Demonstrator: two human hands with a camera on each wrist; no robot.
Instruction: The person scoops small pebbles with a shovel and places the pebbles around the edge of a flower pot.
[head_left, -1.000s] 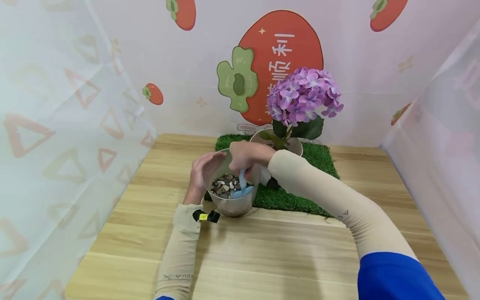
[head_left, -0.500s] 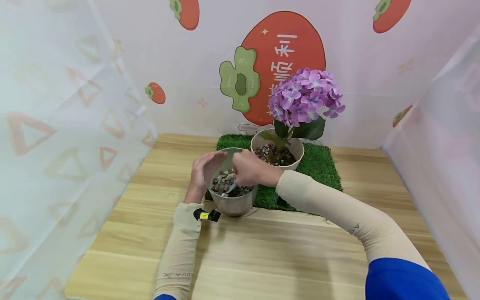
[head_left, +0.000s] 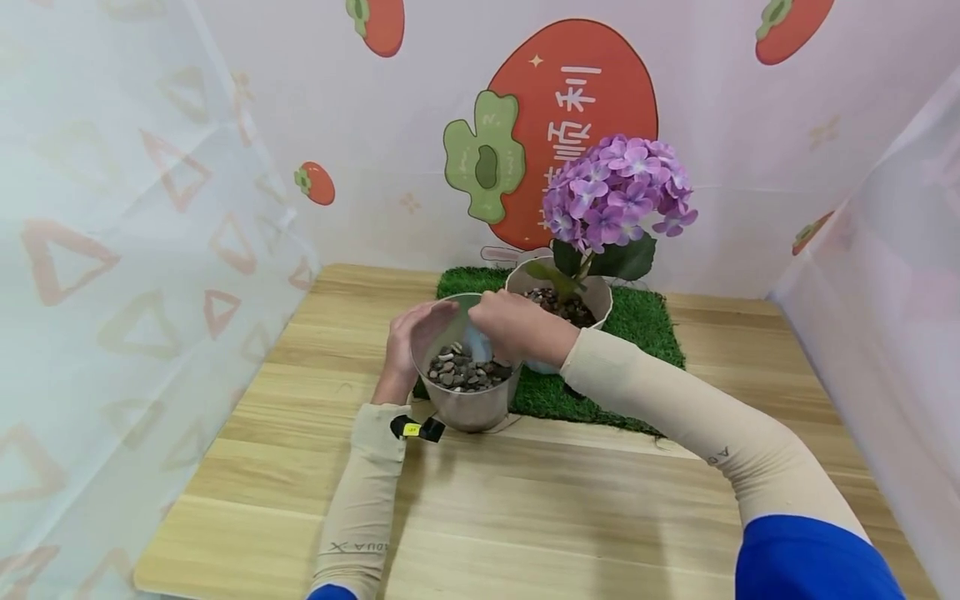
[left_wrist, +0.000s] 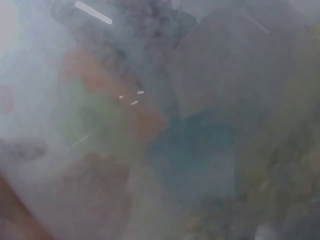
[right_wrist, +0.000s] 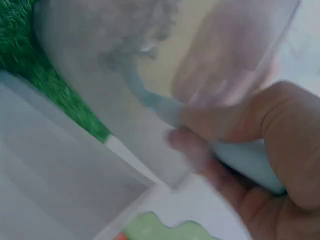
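In the head view a see-through pot (head_left: 468, 410) stands at the front left of the grass mat, with mixed pebbles (head_left: 457, 372) in its bottom. My left hand (head_left: 405, 346) lies along its left outer wall, fingers extended against it. My right hand (head_left: 517, 325) is over the pot's right rim and grips the handle of a light blue plastic shovel (head_left: 477, 343), whose lower end points down into the pebbles. The right wrist view shows thumb and fingers wrapped on the shovel (right_wrist: 162, 107). Through the cloudy wall in the left wrist view, the blue shovel (left_wrist: 200, 160) is a blur.
Behind and to the right, a white pot (head_left: 600, 300) with brown pebbles holds a purple hydrangea (head_left: 622, 192). Both pots are on the green grass mat (head_left: 637, 333), on a wooden table (head_left: 525, 500). Printed curtains (head_left: 375, 142) close off the back and sides.
My right hand has shifted right and turned, moving the shovel from lying low on the pebbles to a steeper stance. The pebbles have been stirred about. My left hand stays at the pot.
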